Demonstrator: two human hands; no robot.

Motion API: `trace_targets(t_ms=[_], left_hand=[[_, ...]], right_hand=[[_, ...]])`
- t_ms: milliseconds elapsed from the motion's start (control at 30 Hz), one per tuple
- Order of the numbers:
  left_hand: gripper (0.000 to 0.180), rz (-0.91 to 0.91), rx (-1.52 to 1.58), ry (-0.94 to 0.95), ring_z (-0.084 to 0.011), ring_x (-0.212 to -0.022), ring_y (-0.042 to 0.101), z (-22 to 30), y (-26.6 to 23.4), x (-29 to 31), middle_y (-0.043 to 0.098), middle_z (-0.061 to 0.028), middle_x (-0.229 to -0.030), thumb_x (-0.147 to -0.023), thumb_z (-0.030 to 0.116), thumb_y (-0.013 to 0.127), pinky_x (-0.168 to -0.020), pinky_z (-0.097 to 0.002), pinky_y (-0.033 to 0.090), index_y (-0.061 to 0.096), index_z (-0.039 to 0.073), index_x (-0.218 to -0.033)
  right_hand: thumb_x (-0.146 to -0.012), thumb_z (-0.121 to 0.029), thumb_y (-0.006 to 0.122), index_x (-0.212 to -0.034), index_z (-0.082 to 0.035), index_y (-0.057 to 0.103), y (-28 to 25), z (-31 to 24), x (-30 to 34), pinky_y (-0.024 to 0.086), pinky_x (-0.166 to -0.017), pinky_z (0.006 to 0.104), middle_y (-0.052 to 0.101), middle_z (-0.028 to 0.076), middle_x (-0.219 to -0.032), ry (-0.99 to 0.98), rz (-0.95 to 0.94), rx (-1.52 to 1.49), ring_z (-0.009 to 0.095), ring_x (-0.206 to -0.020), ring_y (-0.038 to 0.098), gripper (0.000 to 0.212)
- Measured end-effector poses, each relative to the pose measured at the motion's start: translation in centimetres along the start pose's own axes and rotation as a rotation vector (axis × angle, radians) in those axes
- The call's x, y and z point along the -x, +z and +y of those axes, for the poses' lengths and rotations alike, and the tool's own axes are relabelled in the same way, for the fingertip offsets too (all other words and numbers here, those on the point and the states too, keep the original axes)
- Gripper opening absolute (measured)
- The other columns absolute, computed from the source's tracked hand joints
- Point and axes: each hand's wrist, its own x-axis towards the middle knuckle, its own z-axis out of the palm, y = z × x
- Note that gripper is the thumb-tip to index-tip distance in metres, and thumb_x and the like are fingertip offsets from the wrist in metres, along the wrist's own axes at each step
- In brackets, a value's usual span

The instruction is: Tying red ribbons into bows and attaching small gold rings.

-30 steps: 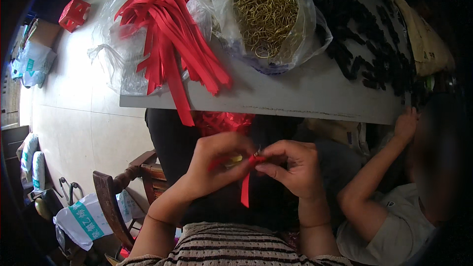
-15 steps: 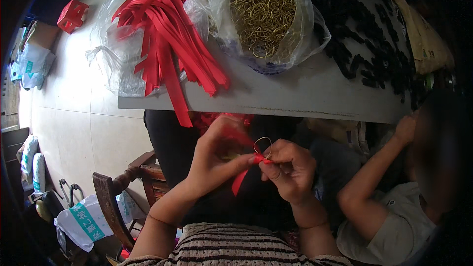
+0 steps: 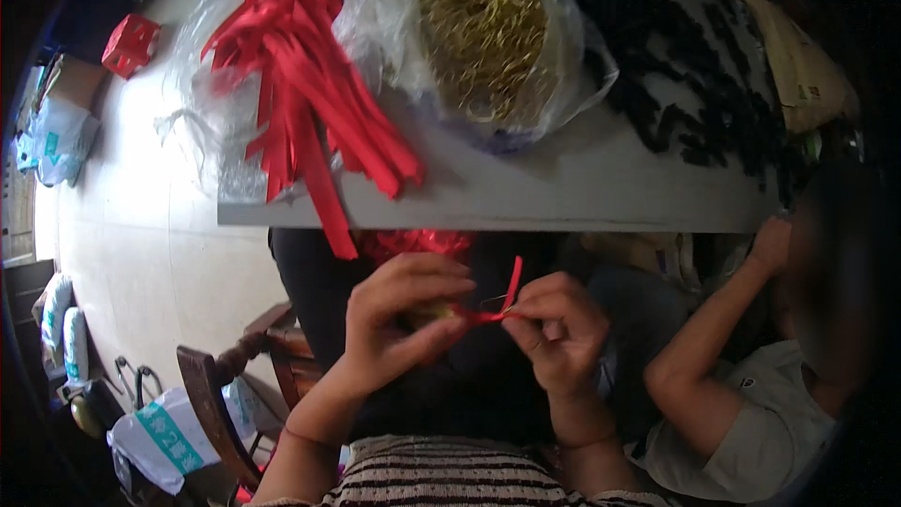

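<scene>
A short red ribbon [image 3: 487,317] stretches between my hands, level with my lap, and one end of it stands up beside my right fingers. My right hand [image 3: 563,327] pinches the ribbon together with a thin gold cord [image 3: 492,299]. At the ribbon's left end is the thumb of my left hand [image 3: 399,312], which is curled and slightly blurred. Some small yellowish thing [image 3: 430,315] shows inside the left palm; its kind is hidden. More red material [image 3: 418,242] lies in my lap under the table edge.
On the grey table [image 3: 488,202] lie a bundle of red ribbons [image 3: 314,84] on clear plastic, a plastic bag of gold cords [image 3: 483,33] and many black pieces [image 3: 676,84]. A co-worker's arm [image 3: 704,338] is close on my right. A wooden chair [image 3: 211,394] stands at left.
The ribbon end that hung below my left hand is gone from there, and an end now points up by my right fingers. The gold loop has tipped flatter. My view has shifted slightly.
</scene>
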Motion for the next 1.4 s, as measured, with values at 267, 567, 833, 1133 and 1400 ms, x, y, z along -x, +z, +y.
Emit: trace_targets(t_ms=[267,567,833,1133,1400], left_hand=[[0.011,-0.261,0.197,0.053,-0.021,-0.083,0.063,-1.8,-0.2,0.9,0.064,-0.0135,-0.092,-0.073,0.004,0.068,-0.073,-0.0298,0.049,0.069,-0.001,-0.083],[0.012,-0.017,0.517,-0.393,-0.0108,-0.063,0.058,-1.1,0.8,2.4,0.062,-0.0073,-0.081,-0.085,0.005,0.061,-0.057,-0.0219,0.047,0.061,-0.003,-0.093],[0.01,-0.119,0.446,-0.454,-0.0083,-0.064,0.057,-0.4,0.8,2.3,0.064,-0.0049,-0.08,-0.08,0.002,0.066,-0.057,-0.0206,0.046,0.063,-0.003,-0.089],[0.015,0.052,-0.055,-0.139,-0.0071,-0.063,0.056,-0.7,2.2,1.9,0.06,-0.0044,-0.072,-0.07,0.0,0.073,-0.055,-0.0198,0.042,0.063,0.001,-0.081],[0.012,-0.007,0.528,-0.367,-0.0056,-0.066,0.056,-1.2,1.2,2.7,0.064,-0.0021,-0.072,-0.077,0.007,0.072,-0.061,-0.0194,0.045,0.063,-0.001,-0.077]], right_hand=[[-0.091,-0.024,0.053,-0.105,-0.001,0.065,-0.2,1.4,-0.2,0.046,-0.068,0.0287,0.056,0.012,-0.098,-0.128,-0.18,0.125,0.02,-0.077,0.057,0.029],[-0.084,-0.022,0.065,-0.09,0.001,0.063,-0.1,-1.3,-1.0,0.048,-0.076,0.0305,0.059,0.012,-0.094,-0.061,-0.168,0.073,0.022,-0.089,0.058,0.024],[-0.08,-0.01,0.068,-0.082,-0.001,0.058,0.3,-0.5,-0.2,0.047,-0.062,0.028,0.057,0.007,-0.079,-0.069,-0.109,0.069,0.015,-0.072,0.058,0.014],[-0.087,-0.014,0.062,-0.085,-0.002,0.057,2.5,1.2,0.8,0.044,-0.061,0.0209,0.057,0.001,-0.075,0.235,0.079,-0.302,0.006,-0.069,0.055,0.013],[-0.084,-0.005,0.064,-0.085,-0.003,0.056,2.6,0.4,1.3,0.043,-0.063,0.0185,0.055,-0.002,-0.078,0.353,0.047,-0.465,0.004,-0.07,0.051,0.008]])
